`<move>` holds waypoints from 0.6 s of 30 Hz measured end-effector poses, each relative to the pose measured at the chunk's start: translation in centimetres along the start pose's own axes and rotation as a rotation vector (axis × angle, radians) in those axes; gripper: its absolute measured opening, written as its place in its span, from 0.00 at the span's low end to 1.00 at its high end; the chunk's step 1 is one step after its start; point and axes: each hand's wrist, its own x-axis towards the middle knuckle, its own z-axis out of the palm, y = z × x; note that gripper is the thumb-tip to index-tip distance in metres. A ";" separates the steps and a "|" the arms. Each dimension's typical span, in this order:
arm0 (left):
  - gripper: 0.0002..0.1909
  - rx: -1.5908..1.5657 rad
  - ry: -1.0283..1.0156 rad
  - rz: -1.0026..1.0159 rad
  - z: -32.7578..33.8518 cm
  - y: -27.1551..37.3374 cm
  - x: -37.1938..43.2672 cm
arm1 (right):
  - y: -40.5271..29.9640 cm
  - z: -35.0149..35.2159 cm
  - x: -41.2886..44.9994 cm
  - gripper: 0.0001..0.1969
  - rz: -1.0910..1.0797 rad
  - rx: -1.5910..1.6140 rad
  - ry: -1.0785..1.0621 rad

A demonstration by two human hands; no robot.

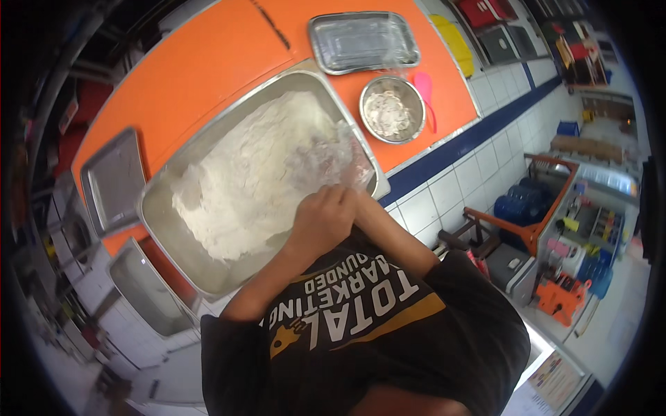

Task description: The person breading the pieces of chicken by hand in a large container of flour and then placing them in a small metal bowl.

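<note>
Before me stands a deep rectangular steel tub (171, 270) with a large heap of white flour (250, 182) in it. A clear plastic bag (323, 161) with pinkish contents, perhaps raw meat, lies over the flour at the tub's near right corner. My left hand (323, 216) is closed at the near end of this bag, knuckles up. Close against it, my right hand (358, 204) also grips the bag's end; its fingers are mostly hidden behind the left hand. Both hands are beside the tub's near rim.
On the orange table (208, 67), a steel bowl (393, 110) of flour-coated pieces stands right of the tub, beside a pink spoon (424, 88). Behind it is a steel tray (359, 44) with clear plastic on it. Another tray (115, 179) and a steel pan (151, 291) are at left.
</note>
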 end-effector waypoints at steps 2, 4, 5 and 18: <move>0.05 -0.037 0.061 0.003 0.3 0.8 -0.7 | 0.1 1.8 -0.9 0.39 -0.004 -0.073 0.008; 0.04 -0.101 0.082 0.018 0.3 1.9 -1.5 | 0.3 3.9 -1.8 0.38 -0.015 -0.182 0.044; 0.04 -0.105 0.103 -0.018 0.4 2.2 -2.0 | 0.5 4.6 -1.6 0.38 -0.024 -0.252 0.074; 0.09 -0.027 0.386 -0.620 -4.2 -5.2 -18.2 | 2.6 -0.2 7.2 0.16 -0.603 -2.663 -0.458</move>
